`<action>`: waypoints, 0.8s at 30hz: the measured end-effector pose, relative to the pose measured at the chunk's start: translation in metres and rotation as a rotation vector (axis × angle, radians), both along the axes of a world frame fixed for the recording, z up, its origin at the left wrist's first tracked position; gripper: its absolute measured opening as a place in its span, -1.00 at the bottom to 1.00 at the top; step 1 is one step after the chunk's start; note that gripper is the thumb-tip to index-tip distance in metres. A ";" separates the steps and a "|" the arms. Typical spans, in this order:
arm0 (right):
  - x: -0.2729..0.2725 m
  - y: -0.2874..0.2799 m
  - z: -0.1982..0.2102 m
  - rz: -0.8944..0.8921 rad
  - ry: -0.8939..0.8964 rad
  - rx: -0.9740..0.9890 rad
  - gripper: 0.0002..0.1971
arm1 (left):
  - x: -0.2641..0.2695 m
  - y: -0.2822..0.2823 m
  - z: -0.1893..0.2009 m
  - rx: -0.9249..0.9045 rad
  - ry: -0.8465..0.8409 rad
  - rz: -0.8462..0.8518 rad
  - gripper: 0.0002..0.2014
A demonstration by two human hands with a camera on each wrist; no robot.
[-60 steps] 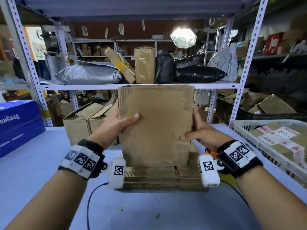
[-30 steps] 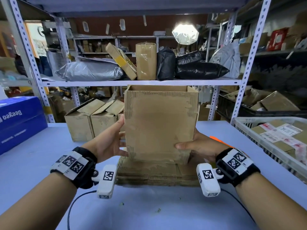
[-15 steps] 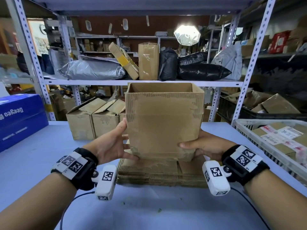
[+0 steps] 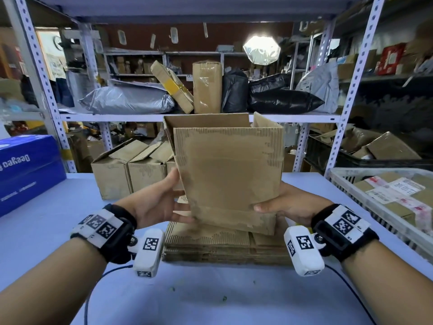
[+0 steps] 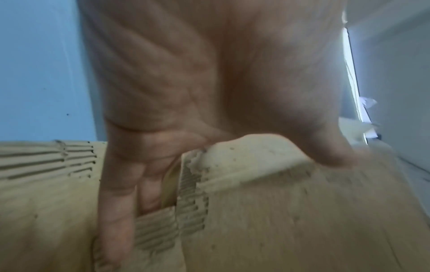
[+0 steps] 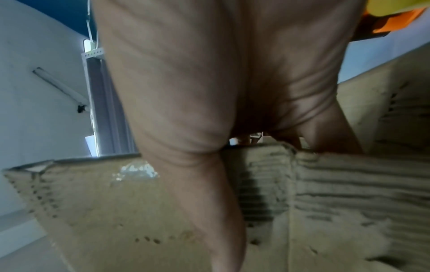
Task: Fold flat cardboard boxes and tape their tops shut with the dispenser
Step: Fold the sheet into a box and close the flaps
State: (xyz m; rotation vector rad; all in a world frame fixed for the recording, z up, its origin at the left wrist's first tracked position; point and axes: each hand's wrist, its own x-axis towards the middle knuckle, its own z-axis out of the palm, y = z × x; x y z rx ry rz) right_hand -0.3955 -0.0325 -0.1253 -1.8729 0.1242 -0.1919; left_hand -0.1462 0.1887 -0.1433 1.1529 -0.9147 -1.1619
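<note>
A brown cardboard box [image 4: 229,174], opened into a square tube with its top flaps standing up, hangs tilted above a stack of flat cardboard boxes [image 4: 210,245] on the table. My left hand [image 4: 161,202] grips its lower left corner, thumb on the near face. My right hand [image 4: 281,205] grips the lower right edge, thumb in front and fingers hidden behind. The left wrist view shows my left hand [image 5: 209,73] with fingers lying along the box [image 5: 302,220]. In the right wrist view my right hand [image 6: 221,73] holds the box [image 6: 116,202]; an orange and yellow object [image 6: 395,16] sits behind it.
Three set-up boxes [image 4: 131,170] with open flaps stand at the back left of the blue table [image 4: 210,296]. A blue carton [image 4: 25,170] lies at the far left. A white crate [image 4: 351,181] of parcels is at the right. Metal shelving stands behind.
The flat box has been opened into a tube and now tilts. Both hands have slid down from its sides to its lower edge.
</note>
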 end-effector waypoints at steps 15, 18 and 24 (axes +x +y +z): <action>0.011 -0.012 -0.032 -0.113 -0.195 0.367 -0.24 | -0.007 -0.014 0.001 0.115 0.106 0.090 -0.25; 0.010 -0.012 -0.032 -0.077 -0.158 0.304 -0.24 | -0.005 -0.013 -0.001 0.114 0.113 0.077 -0.27; 0.009 -0.010 -0.019 -0.083 -0.052 0.079 -0.27 | 0.002 -0.012 -0.004 0.104 0.077 0.105 -0.33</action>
